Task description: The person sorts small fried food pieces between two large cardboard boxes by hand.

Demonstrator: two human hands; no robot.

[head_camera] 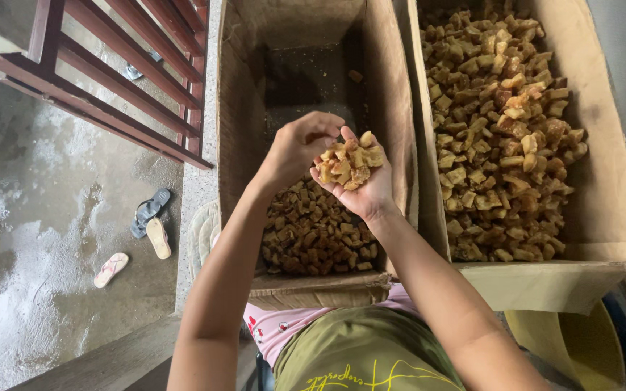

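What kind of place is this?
Probably a home porch used for sorting food: two brown cardboard boxes of golden-brown chunks, a wet concrete floor with loose sandals, and a red wooden railing.
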